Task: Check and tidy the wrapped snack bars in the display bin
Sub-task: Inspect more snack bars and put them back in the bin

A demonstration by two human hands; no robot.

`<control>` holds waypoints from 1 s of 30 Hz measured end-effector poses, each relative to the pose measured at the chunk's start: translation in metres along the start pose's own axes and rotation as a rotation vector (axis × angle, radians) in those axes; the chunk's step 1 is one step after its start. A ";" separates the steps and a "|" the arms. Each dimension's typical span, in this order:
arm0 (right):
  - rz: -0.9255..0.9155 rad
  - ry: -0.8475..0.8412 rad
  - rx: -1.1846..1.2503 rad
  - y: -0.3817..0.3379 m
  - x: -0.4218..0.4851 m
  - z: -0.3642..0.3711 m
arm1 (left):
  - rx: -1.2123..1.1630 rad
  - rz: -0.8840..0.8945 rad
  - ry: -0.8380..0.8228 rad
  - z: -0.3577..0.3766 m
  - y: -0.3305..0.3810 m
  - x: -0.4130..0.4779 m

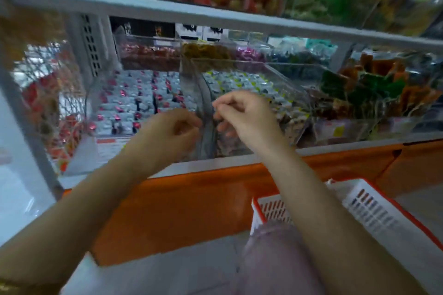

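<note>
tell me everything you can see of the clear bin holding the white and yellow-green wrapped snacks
The clear bin looks like hard see-through plastic, open-topped, with straight walls. It stands on the lower shelf, packed with rows of white wrapped snacks marked yellow-green. Pink-and-white wrapped snacks lie to its left, orange and green packets to its right. The right hand, fingers curled, is at its front left corner; blur hides whether it touches the bin.
</note>
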State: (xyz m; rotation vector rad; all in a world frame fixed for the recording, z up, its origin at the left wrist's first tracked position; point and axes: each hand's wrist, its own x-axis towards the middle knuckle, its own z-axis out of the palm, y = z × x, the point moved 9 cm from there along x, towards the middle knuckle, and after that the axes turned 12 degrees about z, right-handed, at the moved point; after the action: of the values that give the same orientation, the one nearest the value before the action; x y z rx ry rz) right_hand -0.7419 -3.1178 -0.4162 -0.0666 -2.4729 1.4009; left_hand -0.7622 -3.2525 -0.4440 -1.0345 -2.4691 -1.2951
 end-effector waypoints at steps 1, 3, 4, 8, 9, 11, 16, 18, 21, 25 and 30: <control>-0.037 0.000 -0.059 -0.011 0.007 0.015 | 0.045 -0.014 0.056 -0.018 -0.009 -0.003; -0.110 0.015 -0.195 -0.028 0.022 0.036 | 0.189 0.004 0.144 -0.048 -0.017 -0.004; -0.132 0.019 -0.273 -0.033 0.030 0.044 | 0.252 0.023 0.165 -0.057 -0.017 -0.001; -0.159 -0.050 -0.567 -0.032 0.052 0.064 | 0.492 0.130 0.066 -0.057 -0.021 0.018; -0.173 -0.061 -0.611 -0.032 0.053 0.066 | 0.530 0.141 0.002 -0.049 -0.026 0.021; -0.208 -0.061 -0.697 -0.031 0.054 0.066 | 0.612 0.149 -0.115 -0.034 -0.038 0.023; -0.274 -0.031 -0.852 -0.023 0.046 0.063 | 0.778 0.108 -0.317 -0.011 -0.060 0.012; -0.292 -0.006 -0.880 -0.022 0.045 0.065 | 0.823 0.086 -0.354 -0.008 -0.066 0.008; -0.320 0.044 -0.833 -0.020 0.044 0.066 | 0.853 0.067 -0.346 -0.013 -0.069 0.004; -0.308 0.102 -0.593 -0.025 0.043 0.055 | 0.866 0.066 -0.342 -0.018 -0.068 0.002; -0.268 0.069 -0.144 -0.034 0.040 0.043 | 0.590 0.109 -0.119 -0.033 -0.044 0.007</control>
State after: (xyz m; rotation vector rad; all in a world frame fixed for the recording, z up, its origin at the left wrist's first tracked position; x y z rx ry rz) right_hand -0.7886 -3.1642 -0.3985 0.1768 -2.4160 1.0926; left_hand -0.8010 -3.2918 -0.4498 -1.0773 -2.5819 -0.4253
